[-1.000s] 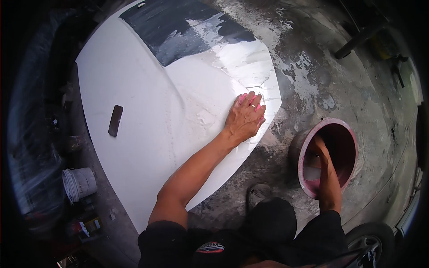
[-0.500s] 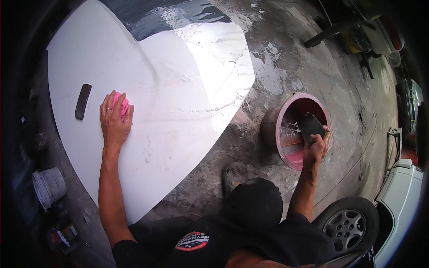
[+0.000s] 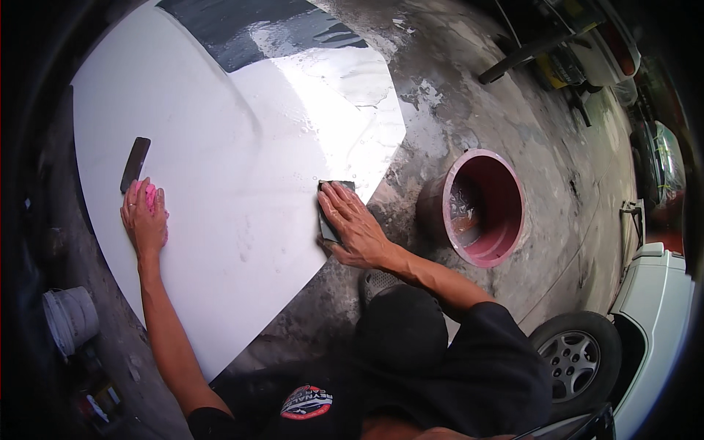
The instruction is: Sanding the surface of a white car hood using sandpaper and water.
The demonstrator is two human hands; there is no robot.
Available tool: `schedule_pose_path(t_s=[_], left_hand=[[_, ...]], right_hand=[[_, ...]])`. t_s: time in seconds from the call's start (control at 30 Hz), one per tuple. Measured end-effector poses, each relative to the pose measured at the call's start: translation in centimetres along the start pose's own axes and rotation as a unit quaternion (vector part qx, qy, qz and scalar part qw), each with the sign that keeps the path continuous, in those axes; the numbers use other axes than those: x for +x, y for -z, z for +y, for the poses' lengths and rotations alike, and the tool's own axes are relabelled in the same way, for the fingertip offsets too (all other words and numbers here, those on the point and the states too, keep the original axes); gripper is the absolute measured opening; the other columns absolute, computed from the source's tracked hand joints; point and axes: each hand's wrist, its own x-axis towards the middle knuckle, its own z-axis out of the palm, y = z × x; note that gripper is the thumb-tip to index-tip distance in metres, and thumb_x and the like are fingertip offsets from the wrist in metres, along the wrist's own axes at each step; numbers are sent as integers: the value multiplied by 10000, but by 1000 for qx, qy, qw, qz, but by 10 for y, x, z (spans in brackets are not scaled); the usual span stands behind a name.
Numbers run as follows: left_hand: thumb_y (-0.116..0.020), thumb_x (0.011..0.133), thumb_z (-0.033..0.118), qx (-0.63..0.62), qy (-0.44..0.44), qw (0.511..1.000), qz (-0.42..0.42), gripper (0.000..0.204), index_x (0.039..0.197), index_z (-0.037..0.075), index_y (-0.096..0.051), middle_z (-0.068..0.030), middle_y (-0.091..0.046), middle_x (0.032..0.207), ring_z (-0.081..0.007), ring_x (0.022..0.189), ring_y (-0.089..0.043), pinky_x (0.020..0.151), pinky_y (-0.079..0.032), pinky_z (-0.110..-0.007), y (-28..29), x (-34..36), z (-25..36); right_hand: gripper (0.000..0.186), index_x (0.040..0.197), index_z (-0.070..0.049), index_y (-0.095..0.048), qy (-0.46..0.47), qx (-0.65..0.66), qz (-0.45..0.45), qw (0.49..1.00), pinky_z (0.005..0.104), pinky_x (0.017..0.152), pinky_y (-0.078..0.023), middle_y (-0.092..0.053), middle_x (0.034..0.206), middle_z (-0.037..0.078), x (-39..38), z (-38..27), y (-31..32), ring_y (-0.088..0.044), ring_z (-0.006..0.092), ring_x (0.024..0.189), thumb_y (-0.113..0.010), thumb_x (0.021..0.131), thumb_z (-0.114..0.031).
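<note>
A large white car panel (image 3: 213, 169), wet in places, lies in front of me. At its left side my left hand (image 3: 145, 227) is closed over a pink sponge or cloth (image 3: 151, 198), pressed against the panel. Just beyond those fingers a dark, narrow block (image 3: 135, 165) rests on the white surface. Near the panel's right edge, my right hand (image 3: 359, 235) presses a dark sheet of sandpaper (image 3: 328, 226) flat, its fingers together over it and part of the sheet hidden. Right of that hand a reddish bucket (image 3: 434, 216) stands on the floor, some water inside.
A white lidded pail (image 3: 72, 319) stands on the left. To the lower right are a car wheel (image 3: 574, 367) and a pale body part (image 3: 656, 308). A dark metal bar (image 3: 513, 62) juts in at the upper right. My knee (image 3: 403, 330) is close below the panel.
My right hand has brought the sandpaper from the bucket left onto the panel. My left hand has slid left with the pink sponge or cloth, close to the dark block.
</note>
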Motion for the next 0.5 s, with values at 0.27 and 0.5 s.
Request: schedule_pose_path(t_s=[0.27, 0.5], left_hand=[[-580, 983, 353, -19, 1, 999, 44, 438, 1355, 122, -583, -102, -478, 1460, -307, 1378, -371, 1143, -319, -422, -16, -8, -20], [-585, 985, 355, -16, 19, 999, 44, 437, 1353, 119, -587, -96, -480, 1458, -292, 1385, -360, 1139, -326, -432, -13, -6, -11]], right_hand=[[699, 1478, 106, -270, -146, -57, 130, 979, 461, 1221, -149, -241, 1557, 318, 37, 107, 13, -205, 439, 1469, -402, 1015, -400], [732, 1500, 85, -239, -166, -83, 140, 973, 476, 1216, -154, -245, 1577, 271, 37, 100, 12, -220, 405, 1474, -369, 1007, -440]])
